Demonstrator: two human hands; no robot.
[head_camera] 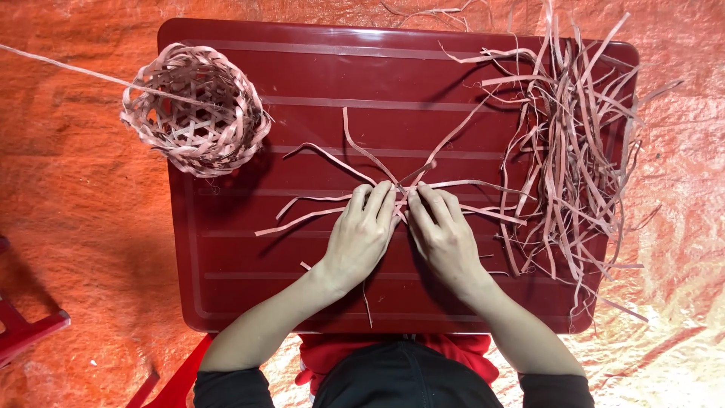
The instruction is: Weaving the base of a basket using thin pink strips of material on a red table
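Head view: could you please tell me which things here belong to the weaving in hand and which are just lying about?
In hand:
- left hand
- right hand
- crossed strips pinned under the fingertips
- red table top

Lying about:
- finished woven basket, far left on the table
- pile of loose strips, right side
- orange tarpaulin

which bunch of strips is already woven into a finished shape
The small round basket at the table's far left corner. The crossed strips under both hands lie flat, and the pile of strips at right is loose.
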